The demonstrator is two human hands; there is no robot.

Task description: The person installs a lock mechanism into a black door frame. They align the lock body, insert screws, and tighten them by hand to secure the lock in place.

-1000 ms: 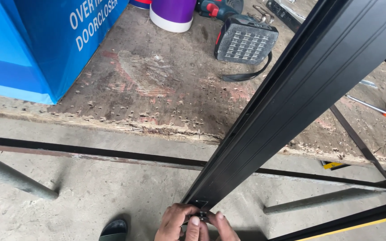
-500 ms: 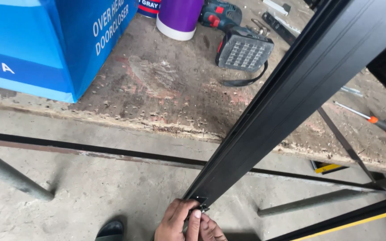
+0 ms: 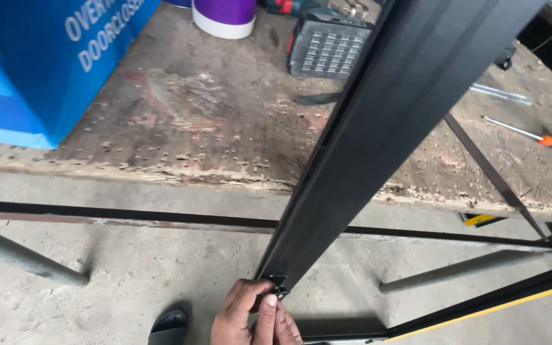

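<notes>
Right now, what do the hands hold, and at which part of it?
Both hands, left hand and right hand, grip the lower end of the long black metal profile, with fingertips on a small black fitting at its end.

A hand [image 3: 250, 316] pinches a small black fitting [image 3: 280, 287] at the black profile's [image 3: 378, 134] lower end
</notes>
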